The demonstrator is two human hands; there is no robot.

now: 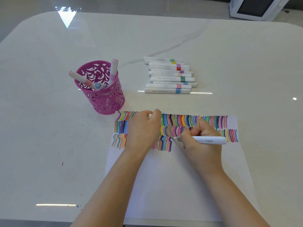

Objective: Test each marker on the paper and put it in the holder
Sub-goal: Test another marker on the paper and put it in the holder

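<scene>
White marker (210,140) in right hand (200,145) touches paper (172,185); left hand (142,130) grips cap (150,115).

**Hidden and cut off**

Left hand (144,128) lies over the middle of the stroke rows on the paper (180,177), strokes beneath unseen; a white piece (150,115) pokes from its curled fingers, rest buried in the fist, identity unclear; right hand (201,141) covers the front barrel of the marker (211,140); nib colour too small to tell, barrel print unreadable; standing markers (113,69) hidden low inside the holder (106,102); white appliance (255,7) cut by top edge; both forearms cut by bottom edge.
</scene>
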